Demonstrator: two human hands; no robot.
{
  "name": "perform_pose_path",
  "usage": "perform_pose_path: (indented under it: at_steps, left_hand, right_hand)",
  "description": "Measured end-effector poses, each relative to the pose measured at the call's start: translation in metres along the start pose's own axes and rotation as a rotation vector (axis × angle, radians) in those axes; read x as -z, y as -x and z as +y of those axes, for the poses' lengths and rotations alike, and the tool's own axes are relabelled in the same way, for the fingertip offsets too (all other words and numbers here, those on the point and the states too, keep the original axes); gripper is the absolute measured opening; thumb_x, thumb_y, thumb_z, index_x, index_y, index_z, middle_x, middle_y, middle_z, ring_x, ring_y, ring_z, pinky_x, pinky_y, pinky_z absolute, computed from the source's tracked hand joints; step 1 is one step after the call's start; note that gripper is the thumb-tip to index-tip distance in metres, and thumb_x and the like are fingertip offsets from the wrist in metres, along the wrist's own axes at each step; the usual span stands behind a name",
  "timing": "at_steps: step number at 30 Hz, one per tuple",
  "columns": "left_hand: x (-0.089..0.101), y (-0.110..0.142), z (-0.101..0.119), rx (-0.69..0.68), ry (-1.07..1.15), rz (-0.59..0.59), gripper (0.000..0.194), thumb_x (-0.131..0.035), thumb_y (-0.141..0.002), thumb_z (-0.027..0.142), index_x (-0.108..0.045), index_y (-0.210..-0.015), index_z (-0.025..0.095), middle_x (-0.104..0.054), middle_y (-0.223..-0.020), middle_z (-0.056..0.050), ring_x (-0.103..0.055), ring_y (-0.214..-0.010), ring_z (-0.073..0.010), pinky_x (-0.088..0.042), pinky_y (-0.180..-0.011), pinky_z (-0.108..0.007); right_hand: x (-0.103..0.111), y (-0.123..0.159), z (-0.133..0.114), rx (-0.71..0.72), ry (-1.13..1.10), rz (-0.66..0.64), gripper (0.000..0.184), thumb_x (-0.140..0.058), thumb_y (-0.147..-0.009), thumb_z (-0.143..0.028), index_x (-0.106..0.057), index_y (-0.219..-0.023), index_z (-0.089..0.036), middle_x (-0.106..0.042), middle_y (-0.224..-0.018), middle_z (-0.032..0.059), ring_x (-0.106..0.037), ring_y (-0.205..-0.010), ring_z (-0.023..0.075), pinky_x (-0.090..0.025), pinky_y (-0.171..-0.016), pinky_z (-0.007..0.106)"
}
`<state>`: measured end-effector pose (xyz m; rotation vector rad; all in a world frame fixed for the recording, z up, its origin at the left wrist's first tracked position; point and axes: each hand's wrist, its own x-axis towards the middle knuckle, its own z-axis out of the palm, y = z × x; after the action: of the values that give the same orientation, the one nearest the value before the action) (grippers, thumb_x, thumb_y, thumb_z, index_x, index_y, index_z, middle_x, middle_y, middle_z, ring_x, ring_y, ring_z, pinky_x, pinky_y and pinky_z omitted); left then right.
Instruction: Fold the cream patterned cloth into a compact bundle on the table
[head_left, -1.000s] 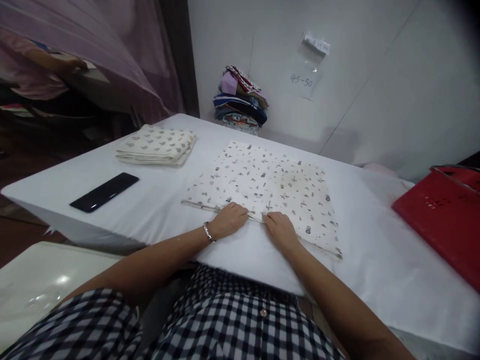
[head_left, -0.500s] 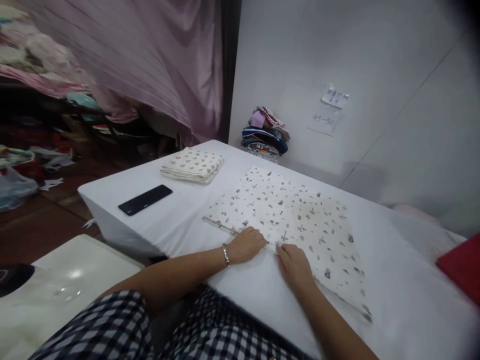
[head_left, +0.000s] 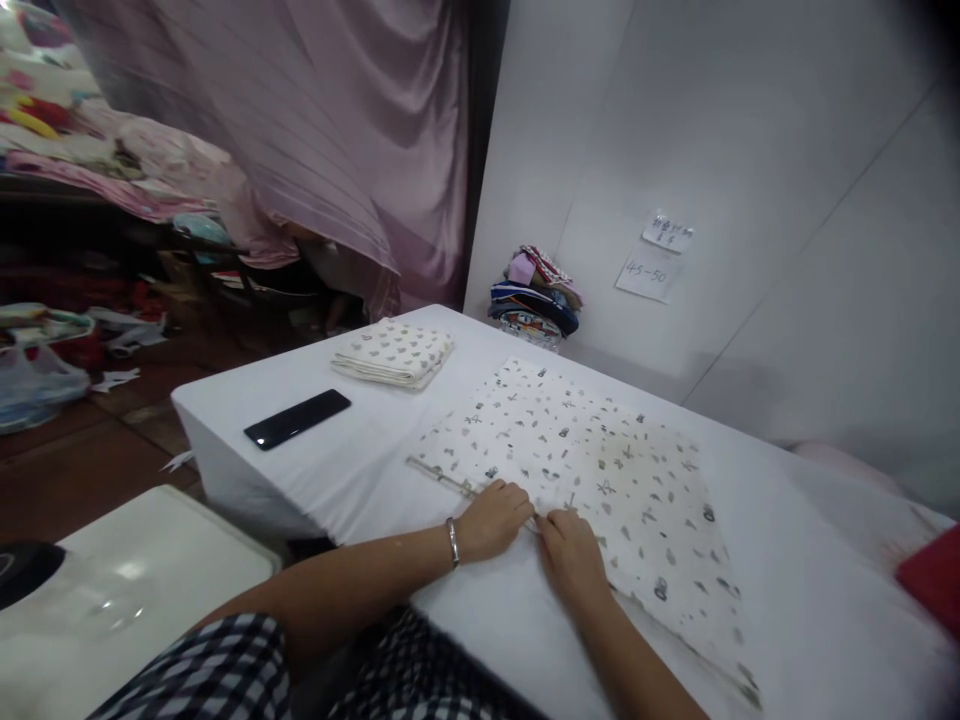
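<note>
A cream cloth (head_left: 592, 480) with small grey and dark printed motifs lies folded flat on the white-covered table. At the middle of its near edge, my left hand (head_left: 495, 520), with a bracelet at the wrist, has its fingers closed on the edge. Close beside it, my right hand (head_left: 574, 555) pinches the same edge. The two hands almost touch, and the fingertips are partly hidden in the fabric. Farther back and left, a smaller folded cloth (head_left: 394, 355) with a similar print rests on the table.
A black phone (head_left: 298, 418) lies near the table's left side. Folded textiles (head_left: 534, 295) are stacked by the grey wall, which bears paper notes (head_left: 645, 272). At the right is a red object (head_left: 934, 575). A white stool-like surface (head_left: 172, 570) stands at lower left, below a pink curtain (head_left: 360, 150).
My right hand has slid left along the cloth's near edge, closer to my left hand. The left hand keeps its place on the edge. The camera view has shifted slightly.
</note>
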<state>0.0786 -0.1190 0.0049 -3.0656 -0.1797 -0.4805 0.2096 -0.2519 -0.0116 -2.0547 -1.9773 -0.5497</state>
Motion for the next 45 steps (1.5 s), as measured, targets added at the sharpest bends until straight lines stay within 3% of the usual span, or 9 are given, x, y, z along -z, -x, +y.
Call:
perform_pose_path:
  at_steps: [12, 18, 24, 32, 37, 40, 42, 45]
  left_hand:
    - [0.002, -0.004, 0.005, 0.099, 0.020, -0.061, 0.007, -0.047, -0.084, 0.012, -0.054, -0.086, 0.015, -0.057, -0.089, -0.009, -0.050, -0.086, -0.0221, -0.033, -0.073, -0.037]
    - [0.006, -0.002, 0.003, 0.171, -0.004, -0.055, 0.009, -0.046, -0.084, 0.012, -0.054, -0.086, 0.015, -0.057, -0.091, -0.009, -0.049, -0.087, -0.0225, -0.032, -0.072, -0.037]
    - [0.009, 0.004, -0.007, 0.236, -0.026, -0.055, 0.013, -0.047, -0.080, 0.008, -0.055, -0.088, 0.015, -0.056, -0.092, -0.010, -0.048, -0.089, -0.0236, -0.033, -0.073, -0.038]
    - [0.012, 0.010, -0.016, 0.286, -0.047, -0.041, 0.011, -0.047, -0.081, 0.010, -0.054, -0.086, 0.015, -0.057, -0.092, -0.010, -0.049, -0.089, -0.0234, -0.035, -0.074, -0.039]
    - [0.020, 0.032, -0.035, 0.331, 0.062, 0.036, 0.022, -0.050, -0.075, 0.008, -0.057, -0.094, 0.017, -0.060, -0.100, -0.007, -0.052, -0.095, -0.0213, -0.038, -0.082, -0.038]
    - [0.028, 0.056, -0.063, 0.445, 0.117, 0.155, 0.032, -0.052, -0.072, 0.010, -0.058, -0.102, 0.019, -0.060, -0.108, -0.007, -0.052, -0.100, -0.0216, -0.040, -0.086, -0.037]
    - [0.033, 0.072, -0.085, 0.649, 0.095, 0.219, 0.030, -0.052, -0.074, 0.014, -0.059, -0.102, 0.017, -0.060, -0.109, -0.009, -0.053, -0.100, -0.0228, -0.042, -0.085, -0.037]
    - [0.039, 0.086, -0.111, 0.928, 0.087, 0.155, 0.027, -0.050, -0.081, 0.028, -0.061, -0.101, 0.014, -0.062, -0.104, -0.012, -0.056, -0.096, -0.0249, -0.044, -0.080, -0.037]
  right_hand:
    - [0.007, -0.020, -0.013, -0.011, 0.044, -0.123, 0.014, -0.049, -0.088, -0.018, -0.063, -0.087, -0.018, -0.058, -0.081, 0.0058, -0.049, -0.077, 0.0195, -0.031, -0.069, 0.032]
    - [0.005, -0.020, -0.014, 0.008, 0.014, -0.153, 0.017, -0.047, -0.089, -0.016, -0.063, -0.092, -0.016, -0.058, -0.082, 0.0068, -0.050, -0.078, 0.0200, -0.031, -0.068, 0.032]
    - [-0.001, -0.017, -0.013, 0.018, 0.019, -0.131, 0.017, -0.046, -0.088, -0.014, -0.063, -0.088, -0.016, -0.057, -0.081, 0.0066, -0.050, -0.078, 0.0198, -0.032, -0.068, 0.031]
    - [0.000, -0.020, -0.012, 0.064, 0.048, -0.157, 0.024, -0.046, -0.086, -0.013, -0.061, -0.105, -0.018, -0.058, -0.081, 0.0050, -0.050, -0.073, 0.0188, -0.031, -0.064, 0.030]
    - [0.002, -0.021, -0.012, 0.054, 0.027, -0.177, 0.027, -0.046, -0.084, -0.011, -0.061, -0.106, -0.019, -0.059, -0.084, 0.0069, -0.050, -0.076, 0.0200, -0.032, -0.065, 0.031]
    - [0.006, -0.024, -0.014, 0.040, 0.013, -0.204, 0.030, -0.047, -0.082, -0.011, -0.061, -0.108, -0.018, -0.059, -0.085, 0.0079, -0.051, -0.076, 0.0208, -0.031, -0.065, 0.031]
    - [0.008, -0.026, -0.015, 0.037, 0.003, -0.218, 0.029, -0.047, -0.082, -0.012, -0.061, -0.107, -0.018, -0.059, -0.085, 0.0081, -0.051, -0.076, 0.0210, -0.031, -0.065, 0.031]
    - [0.013, -0.029, -0.016, 0.034, -0.007, -0.242, 0.026, -0.046, -0.084, -0.015, -0.062, -0.105, -0.018, -0.059, -0.085, 0.0081, -0.052, -0.077, 0.0205, -0.032, -0.066, 0.031]
